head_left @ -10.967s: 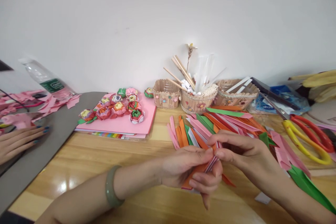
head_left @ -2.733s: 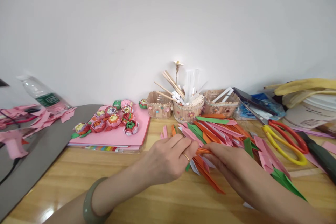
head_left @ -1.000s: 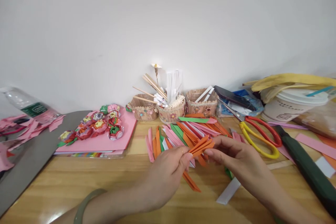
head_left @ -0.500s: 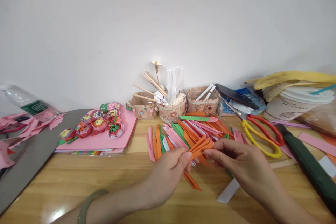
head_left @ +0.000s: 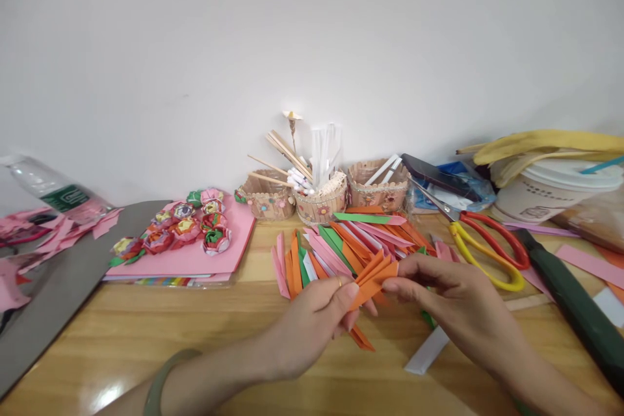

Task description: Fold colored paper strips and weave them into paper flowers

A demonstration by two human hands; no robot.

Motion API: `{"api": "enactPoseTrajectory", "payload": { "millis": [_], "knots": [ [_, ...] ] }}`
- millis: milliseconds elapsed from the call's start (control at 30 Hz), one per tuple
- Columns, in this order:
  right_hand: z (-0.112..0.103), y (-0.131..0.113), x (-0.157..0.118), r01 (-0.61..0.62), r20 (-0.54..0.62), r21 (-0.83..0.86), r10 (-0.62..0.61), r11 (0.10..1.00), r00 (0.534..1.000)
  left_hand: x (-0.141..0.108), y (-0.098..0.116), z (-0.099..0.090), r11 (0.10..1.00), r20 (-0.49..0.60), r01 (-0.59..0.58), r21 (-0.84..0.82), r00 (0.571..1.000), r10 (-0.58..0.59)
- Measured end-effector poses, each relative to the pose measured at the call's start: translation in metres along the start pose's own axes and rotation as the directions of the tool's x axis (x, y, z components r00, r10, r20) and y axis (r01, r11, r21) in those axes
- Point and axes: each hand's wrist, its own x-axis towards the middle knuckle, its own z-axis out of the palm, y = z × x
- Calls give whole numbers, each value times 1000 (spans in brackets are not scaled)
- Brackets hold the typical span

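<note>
Between my hands is a folded orange paper strip, fanned into several pointed layers. My left hand pinches its lower left end between thumb and fingers. At the upper right end, the thumb and forefinger of my right hand grip the paper's edge. Right behind them lies a pile of folded paper strips in orange, pink, green and white. A loose orange strip lies just below my left fingers, and a white strip lies beneath my right hand.
Scissors with red and yellow handles rest to the right, near a dark green tool and a lidded cup. Small wooden baskets stand along the wall. Paper flowers sit on pink sheets at left; a bottle lies beyond.
The held orange strip's front layer is turned more toward me and looks wider and flatter. Both hands keep their hold and have barely moved.
</note>
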Motion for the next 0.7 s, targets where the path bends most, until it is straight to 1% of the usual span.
{"api": "enactPoseTrajectory", "payload": {
  "millis": [67,100,167,233,333,433,500,600,700],
  "knots": [
    [-1,-1,1,-52,20,123,50,991,999,0,-1,-1,997,49,-10,-80,999,14],
    [-1,-2,2,-95,50,195,87,976,995,0,-2,-2,994,67,-16,-111,998,24],
    [-2,-5,3,-192,145,308,154,932,977,-1,-3,-3,990,96,-13,-143,995,27],
    [-3,-7,4,-264,239,348,187,899,953,-2,-3,-3,990,128,12,-143,992,6],
    [-2,-7,3,-283,276,359,188,889,942,-4,0,-5,991,176,51,-120,984,-29],
    [0,-4,2,-287,284,342,193,895,939,-6,2,-5,991,189,66,-112,981,-44],
    [2,-4,0,-298,296,314,205,902,933,-7,1,-4,993,162,70,-94,985,-54],
    [3,-4,-1,-323,294,281,239,904,925,-9,-4,-1,998,91,56,-8,994,-55],
    [5,0,-2,-361,281,283,283,888,917,-10,-12,2,999,76,20,51,997,-24]
  ]
}}
